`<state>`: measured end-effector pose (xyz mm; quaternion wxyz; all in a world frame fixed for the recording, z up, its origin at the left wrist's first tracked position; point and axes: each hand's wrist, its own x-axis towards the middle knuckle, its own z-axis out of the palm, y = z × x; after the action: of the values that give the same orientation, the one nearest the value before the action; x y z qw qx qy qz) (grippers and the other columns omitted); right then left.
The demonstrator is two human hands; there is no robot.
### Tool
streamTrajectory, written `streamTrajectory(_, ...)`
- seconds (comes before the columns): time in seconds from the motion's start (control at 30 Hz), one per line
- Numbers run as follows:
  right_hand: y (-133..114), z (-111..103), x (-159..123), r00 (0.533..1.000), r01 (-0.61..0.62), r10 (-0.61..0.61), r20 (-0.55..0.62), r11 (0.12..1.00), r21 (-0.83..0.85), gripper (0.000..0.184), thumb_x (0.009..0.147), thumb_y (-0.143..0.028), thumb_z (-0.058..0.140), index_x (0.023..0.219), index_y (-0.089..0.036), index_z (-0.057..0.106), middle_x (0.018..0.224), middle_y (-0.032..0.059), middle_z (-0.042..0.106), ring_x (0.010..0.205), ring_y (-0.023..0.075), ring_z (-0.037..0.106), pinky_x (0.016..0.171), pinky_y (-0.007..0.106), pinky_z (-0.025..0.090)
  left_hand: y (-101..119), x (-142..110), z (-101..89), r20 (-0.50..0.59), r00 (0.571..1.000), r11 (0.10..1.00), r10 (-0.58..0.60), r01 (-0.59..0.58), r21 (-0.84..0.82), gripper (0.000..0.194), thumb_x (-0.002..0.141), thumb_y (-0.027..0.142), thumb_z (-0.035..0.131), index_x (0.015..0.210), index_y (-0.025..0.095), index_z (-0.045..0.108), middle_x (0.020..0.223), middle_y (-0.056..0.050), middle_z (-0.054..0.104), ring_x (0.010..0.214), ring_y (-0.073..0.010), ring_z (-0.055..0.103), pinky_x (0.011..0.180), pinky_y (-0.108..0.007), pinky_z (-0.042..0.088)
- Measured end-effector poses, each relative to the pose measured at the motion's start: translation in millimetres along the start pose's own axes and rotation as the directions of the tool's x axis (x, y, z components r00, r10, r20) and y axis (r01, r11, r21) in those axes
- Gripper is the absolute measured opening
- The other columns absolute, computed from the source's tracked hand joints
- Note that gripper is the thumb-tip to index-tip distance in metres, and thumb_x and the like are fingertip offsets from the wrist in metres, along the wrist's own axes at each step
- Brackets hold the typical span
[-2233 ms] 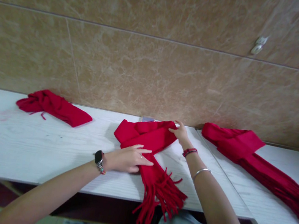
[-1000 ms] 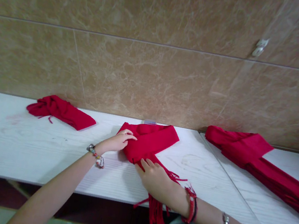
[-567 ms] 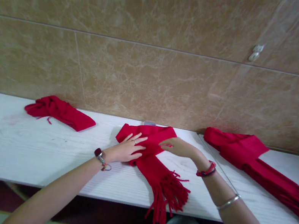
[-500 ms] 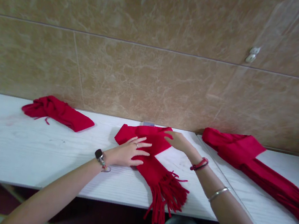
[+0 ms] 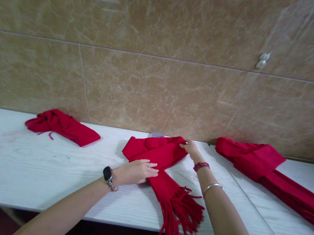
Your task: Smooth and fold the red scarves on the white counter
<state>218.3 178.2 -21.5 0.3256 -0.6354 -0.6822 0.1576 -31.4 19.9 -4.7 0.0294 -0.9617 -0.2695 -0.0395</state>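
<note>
A red scarf [image 5: 164, 160] lies folded across itself on the white table, its fringed end hanging over the front edge. My left hand [image 5: 136, 171] rests on the crossing of the folds, with its fingers stretched out over the cloth. At the upper right corner of the scarf, my right hand [image 5: 191, 148] pinches the folded edge between thumb and fingers. The right fingertips are partly hidden by the fabric and the hand itself.
On the left lies a bunched red scarf [image 5: 64, 127]. Another folded red scarf [image 5: 258, 161] trails off to the right. A tan stone-patterned wall [image 5: 155, 93] stands right behind the white table [image 5: 43, 178]. A small clear object [image 5: 157, 135] sits against the wall.
My right hand has moved outward from above the scarf to its right corner and taken hold there. The left hand's fingers have drawn closer together. The view has tilted slightly upward.
</note>
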Motion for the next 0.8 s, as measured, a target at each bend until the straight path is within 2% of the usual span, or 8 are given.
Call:
streamTrajectory(0.27, 4, -7, -8, 1.0, 0.011, -0.011, -0.007, 0.996, -0.093, 0.032, 0.071, -0.019, 0.058, 0.102, -0.014, 0.063, 0.085, 0.0076, 0.069, 0.077, 0.0179, 0.062, 0.069, 0.027, 0.046, 0, -12, -15.0, 0.138, 0.99, 0.923, 0.0, 0.053, -0.38, 0.051, 0.074, 0.006, 0.046, 0.116, 0.034, 0.057, 0.132, 0.006, 0.047, 0.134, -0.0236, 0.02, 0.106, -0.051, 0.014)
streamTrajectory(0.4, -13, -21, -14, 0.998, 0.056, -0.062, -0.033, 0.987, -0.152, 0.037, 0.073, -0.014, 0.056, 0.109, -0.009, 0.059, 0.102, 0.0167, 0.064, 0.094, 0.0225, 0.058, 0.08, 0.031, 0.043, -5, -14, -21.2, 0.176, 0.984, 0.891, 0.03, 0.054, -0.452, 0.048, 0.074, 0.013, 0.054, 0.116, 0.036, 0.057, 0.138, 0.006, 0.04, 0.134, -0.0268, 0.018, 0.107, -0.05, 0.015)
streamTrajectory(0.47, -29, -31, -23, 0.993, 0.099, -0.109, -0.052, 0.98, -0.171, 0.038, 0.076, -0.013, 0.051, 0.113, -0.006, 0.056, 0.112, 0.0194, 0.059, 0.102, 0.0235, 0.054, 0.085, 0.031, 0.041, -11, -16, -26.0, 0.133, 0.991, 0.87, 0.014, 0.054, -0.49, 0.041, 0.077, 0.018, 0.054, 0.115, 0.034, 0.058, 0.137, 0.003, 0.042, 0.132, -0.0257, 0.024, 0.106, -0.044, 0.02)
streamTrajectory(0.57, -59, -42, -54, 0.968, 0.252, -0.243, 0.068, 0.952, -0.174, 0.026, 0.08, -0.015, 0.048, 0.101, -0.013, 0.063, 0.1, 0.011, 0.065, 0.09, 0.0189, 0.059, 0.079, 0.026, 0.042, -20, -18, -27.0, -0.017, 0.982, 0.875, -0.187, 0.158, -0.458, 0.028, 0.084, 0.025, 0.049, 0.108, 0.025, 0.062, 0.123, -0.004, 0.053, 0.117, -0.0212, 0.044, 0.102, -0.035, 0.03)
streamTrajectory(0.6, -68, -43, -70, 0.915, 0.376, -0.338, 0.22, 0.912, -0.164, 0.023, 0.082, -0.019, 0.047, 0.096, -0.014, 0.065, 0.093, 0.0088, 0.067, 0.082, 0.0177, 0.06, 0.074, 0.025, 0.044, -22, -18, -24.7, -0.044, 0.967, 0.877, -0.251, 0.208, -0.432, 0.026, 0.083, 0.026, 0.05, 0.105, 0.023, 0.063, 0.116, -0.006, 0.055, 0.11, -0.0203, 0.049, 0.099, -0.033, 0.033)
streamTrajectory(0.67, -82, -40, -108, 0.754, 0.567, -0.453, 0.477, 0.815, -0.121, 0.025, 0.084, -0.027, 0.047, 0.094, -0.014, 0.066, 0.084, 0.0078, 0.067, 0.073, 0.0173, 0.061, 0.067, 0.026, 0.045, -25, -17, -17.2, -0.026, 0.948, 0.875, -0.317, 0.282, -0.394, 0.028, 0.079, 0.028, 0.057, 0.105, 0.02, 0.061, 0.107, -0.006, 0.054, 0.101, -0.0197, 0.052, 0.093, -0.031, 0.038)
streamTrajectory(0.73, -89, -30, -145, 0.688, 0.623, -0.497, 0.529, 0.778, -0.079, 0.033, 0.08, -0.033, 0.055, 0.107, -0.015, 0.061, 0.091, 0.0087, 0.065, 0.079, 0.0189, 0.06, 0.071, 0.029, 0.046, -27, -16, -8.8, 0.017, 0.943, 0.866, -0.331, 0.311, -0.392, 0.035, 0.075, 0.028, 0.062, 0.109, 0.021, 0.057, 0.107, -0.005, 0.051, 0.101, -0.0196, 0.05, 0.092, -0.03, 0.039)
streamTrajectory(0.8, -90, -19, -175, 0.654, 0.717, -0.595, 0.468, 0.685, -0.13, 0.042, 0.078, -0.033, 0.058, 0.114, -0.013, 0.057, 0.107, 0.0144, 0.059, 0.093, 0.0242, 0.057, 0.08, 0.036, 0.045, -28, -16, -2.5, 0.02, 0.939, 0.855, -0.344, 0.322, -0.408, 0.04, 0.073, 0.027, 0.063, 0.112, 0.022, 0.054, 0.111, -0.005, 0.047, 0.105, -0.0194, 0.047, 0.095, -0.03, 0.036)
